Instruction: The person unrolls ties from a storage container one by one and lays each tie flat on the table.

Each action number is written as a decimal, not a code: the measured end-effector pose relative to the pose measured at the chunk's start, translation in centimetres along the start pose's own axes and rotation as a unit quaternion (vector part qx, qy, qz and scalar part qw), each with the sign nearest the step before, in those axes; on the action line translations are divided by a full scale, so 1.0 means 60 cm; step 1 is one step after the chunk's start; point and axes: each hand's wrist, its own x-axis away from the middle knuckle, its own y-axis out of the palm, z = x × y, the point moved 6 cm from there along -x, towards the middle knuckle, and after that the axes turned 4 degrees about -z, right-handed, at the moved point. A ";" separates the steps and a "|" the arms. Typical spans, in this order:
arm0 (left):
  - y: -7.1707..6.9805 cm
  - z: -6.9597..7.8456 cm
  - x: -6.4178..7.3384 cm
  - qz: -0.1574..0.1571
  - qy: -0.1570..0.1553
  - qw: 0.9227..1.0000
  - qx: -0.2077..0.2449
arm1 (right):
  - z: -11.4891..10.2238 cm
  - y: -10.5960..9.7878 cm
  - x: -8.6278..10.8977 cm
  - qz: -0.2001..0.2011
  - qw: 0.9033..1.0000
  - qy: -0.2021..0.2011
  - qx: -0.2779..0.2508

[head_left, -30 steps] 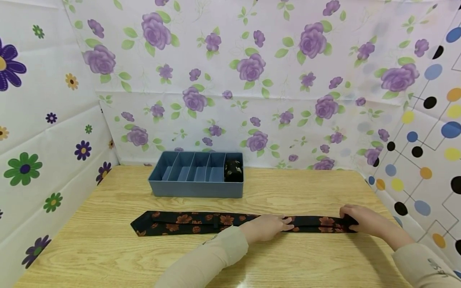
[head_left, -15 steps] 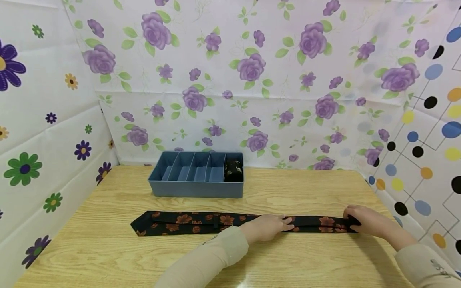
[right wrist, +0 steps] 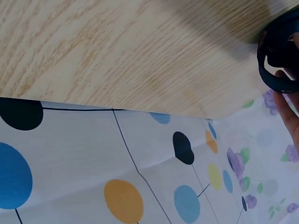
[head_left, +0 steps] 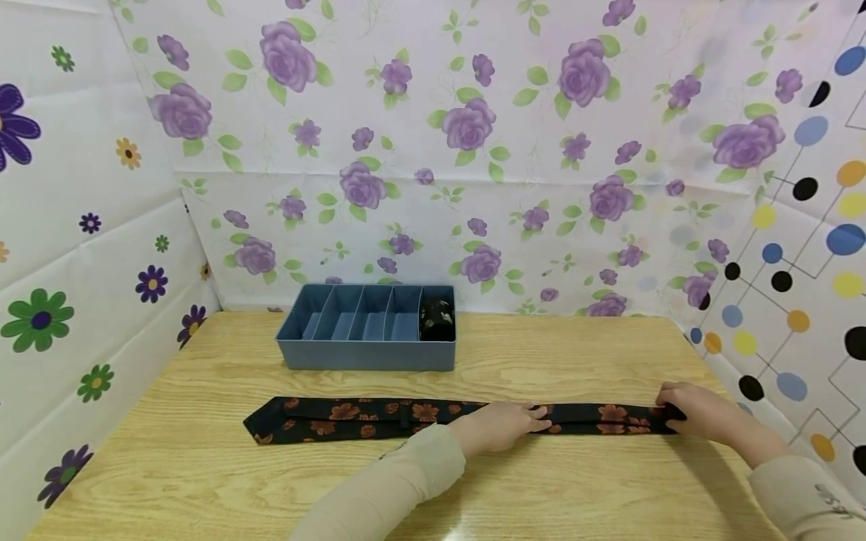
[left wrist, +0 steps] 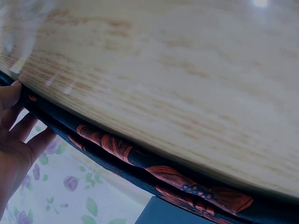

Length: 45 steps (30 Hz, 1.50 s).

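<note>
A dark necktie [head_left: 345,412] with orange flowers lies lengthwise across the table, its back facing up and its wide pointed end at the left. My left hand [head_left: 497,427] rests on its middle. In the left wrist view, the fingers [left wrist: 39,140] of that hand are fairly straight against the fabric. At the tie's right end, my right hand [head_left: 704,413] grips the narrow part between thumb and fingers. The right wrist view shows a curled loop of the tie [right wrist: 275,84] in that hand. Part of the tie's middle is hidden under my left hand.
Behind the tie stands a blue-grey box [head_left: 368,357] with several compartments. Its rightmost compartment holds a dark patterned roll [head_left: 437,319]. The wooden table [head_left: 575,353] ends at flower-printed cloth behind and dotted cloth on the right.
My right hand has moved a little to the right, along with the tie end it grips. My left hand stays on the middle of the tie. The head view has shifted slightly.
</note>
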 end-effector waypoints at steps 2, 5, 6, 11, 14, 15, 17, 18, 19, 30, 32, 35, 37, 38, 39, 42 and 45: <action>0.000 0.000 0.001 0.000 -0.002 1.000 0.001 | 0.004 -0.001 0.002 0.001 1.000 0.001 0.003; 0.000 -0.001 0.002 -0.001 -0.006 1.000 0.003 | 0.008 -0.004 0.005 0.006 1.000 -0.001 0.014; 0.000 -0.001 0.002 -0.001 -0.006 1.000 0.006 | 0.009 -0.004 0.005 0.006 1.000 -0.002 0.017; -0.002 -0.004 0.005 -0.002 -0.009 1.000 0.023 | 0.016 -0.004 0.005 -0.002 1.000 -0.004 0.028; -0.002 -0.006 0.006 0.002 -0.010 1.000 0.020 | 0.021 -0.002 0.007 -0.005 1.000 -0.009 0.026; -0.002 -0.007 0.005 0.003 -0.010 1.000 0.016 | 0.022 -0.001 0.008 -0.004 1.000 -0.011 0.029; -0.003 -0.007 0.006 0.007 -0.008 1.000 0.007 | 0.023 -0.001 0.011 0.001 0.999 -0.013 0.040; -0.003 -0.007 0.006 0.009 -0.008 1.000 0.003 | 0.024 0.000 0.013 0.003 0.999 -0.009 0.050; -0.003 -0.007 0.007 0.010 -0.007 1.000 -0.002 | 0.024 0.002 0.015 0.003 0.998 -0.004 0.062; 0.002 -0.006 0.008 0.031 -0.024 0.998 -0.039 | 0.025 0.032 0.047 0.009 0.970 -0.005 0.244; 0.002 -0.003 0.007 0.038 -0.032 0.997 -0.055 | 0.028 0.039 0.051 0.005 0.972 0.002 0.235; 0.003 0.000 0.008 0.035 -0.045 0.996 -0.074 | 0.033 0.049 0.057 -0.007 0.981 0.020 0.193; 0.003 0.002 0.008 0.031 -0.049 0.994 -0.092 | 0.037 0.056 0.059 -0.024 0.986 0.033 0.163; 0.003 0.004 0.008 0.030 -0.048 0.993 -0.103 | 0.039 0.058 0.060 -0.030 0.989 0.041 0.139; 0.003 0.006 0.009 0.030 -0.045 0.992 -0.110 | 0.042 0.061 0.061 -0.037 0.992 0.048 0.112; 0.002 0.012 0.010 0.033 -0.036 0.991 -0.121 | 0.051 0.072 0.067 -0.064 0.995 0.079 0.019; 0.005 0.015 0.012 0.022 -0.036 0.993 -0.109 | 0.059 0.084 0.074 -0.080 0.988 0.099 -0.088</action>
